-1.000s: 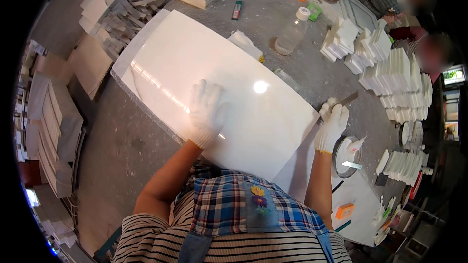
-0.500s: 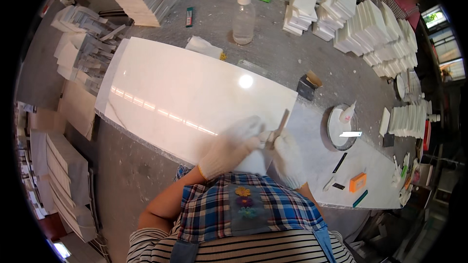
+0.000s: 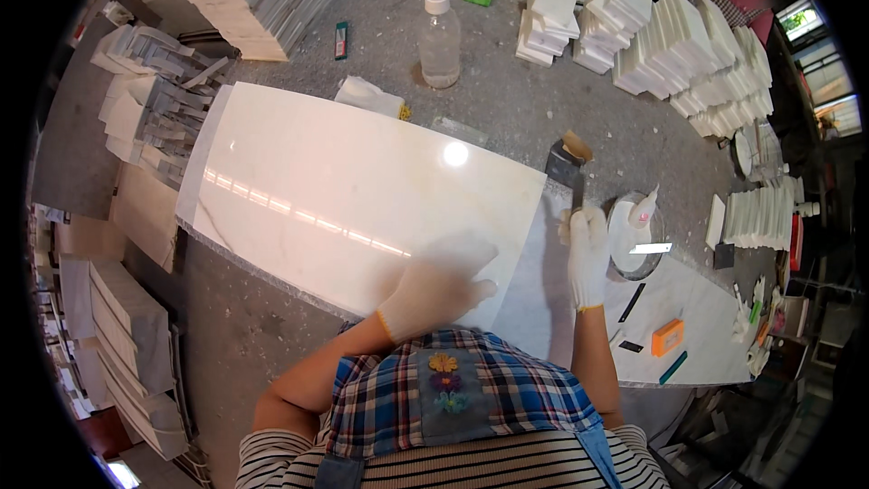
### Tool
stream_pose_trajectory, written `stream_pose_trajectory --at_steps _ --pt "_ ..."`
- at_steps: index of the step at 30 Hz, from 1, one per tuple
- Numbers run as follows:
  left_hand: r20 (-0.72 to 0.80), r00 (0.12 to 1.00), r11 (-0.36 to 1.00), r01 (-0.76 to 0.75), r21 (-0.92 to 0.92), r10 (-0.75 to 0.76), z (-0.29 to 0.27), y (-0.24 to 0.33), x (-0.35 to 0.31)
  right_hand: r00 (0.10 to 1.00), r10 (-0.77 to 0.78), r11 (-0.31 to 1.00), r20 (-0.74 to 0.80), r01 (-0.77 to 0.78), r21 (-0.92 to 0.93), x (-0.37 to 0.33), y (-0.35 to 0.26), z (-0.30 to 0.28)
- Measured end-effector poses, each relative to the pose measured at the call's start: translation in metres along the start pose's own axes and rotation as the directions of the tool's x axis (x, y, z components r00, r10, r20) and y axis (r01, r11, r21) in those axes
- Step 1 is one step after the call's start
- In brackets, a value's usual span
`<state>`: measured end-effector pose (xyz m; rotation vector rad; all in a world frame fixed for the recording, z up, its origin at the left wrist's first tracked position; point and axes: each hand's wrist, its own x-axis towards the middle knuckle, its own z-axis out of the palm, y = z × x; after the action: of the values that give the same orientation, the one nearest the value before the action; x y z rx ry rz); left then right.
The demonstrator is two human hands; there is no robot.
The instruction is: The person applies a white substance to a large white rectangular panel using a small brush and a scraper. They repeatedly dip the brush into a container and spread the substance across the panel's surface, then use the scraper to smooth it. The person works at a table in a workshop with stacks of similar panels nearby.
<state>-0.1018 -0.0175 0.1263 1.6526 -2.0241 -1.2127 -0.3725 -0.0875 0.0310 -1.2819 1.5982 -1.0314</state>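
Observation:
A large glossy white stone slab lies across the grey workbench. My left hand, in a white glove, rests flat with fingers spread on the slab's near right corner. My right hand, also gloved, grips the handle of a scraper with a dark blade, held at the slab's right edge. Just right of that hand sits a round dish with a white tube lying in it.
A clear plastic bottle stands behind the slab. Stacks of white tiles fill the back right, and more stone pieces lie at left. An orange block and dark pens lie on a white slab at right.
My right hand has moved up and right with the scraper to the slab's right edge. My left hand has let go near it and now lies flat on the slab's near corner.

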Motion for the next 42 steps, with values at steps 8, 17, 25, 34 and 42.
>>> stream_pose_trajectory --at_steps 8,17,25,34,42 --pt "-0.261 0.919 0.859 -0.138 0.492 0.297 0.091 -0.040 0.101 0.984 0.055 0.975 -0.172 -0.016 0.220 0.001 -0.028 0.003" --pt "-0.203 0.896 0.783 -0.213 0.585 0.396 0.103 -0.033 0.114 0.976 0.084 0.972 -0.202 -0.036 0.232 -0.011 -0.010 -0.007" --pt "0.063 0.929 0.845 -0.360 0.395 0.366 0.068 0.003 0.141 0.977 0.053 0.969 -0.205 -0.001 0.245 -0.004 -0.018 0.001" --pt "0.050 0.831 0.829 -0.545 -0.124 0.554 0.074 -0.003 0.068 0.978 0.142 0.967 -0.154 -0.104 0.231 -0.017 -0.010 -0.006" --pt "0.296 0.944 0.949 -0.050 -0.311 0.147 0.030 -0.047 0.000 0.985 0.119 0.991 0.122 -0.125 0.048 -0.051 -0.008 0.003"
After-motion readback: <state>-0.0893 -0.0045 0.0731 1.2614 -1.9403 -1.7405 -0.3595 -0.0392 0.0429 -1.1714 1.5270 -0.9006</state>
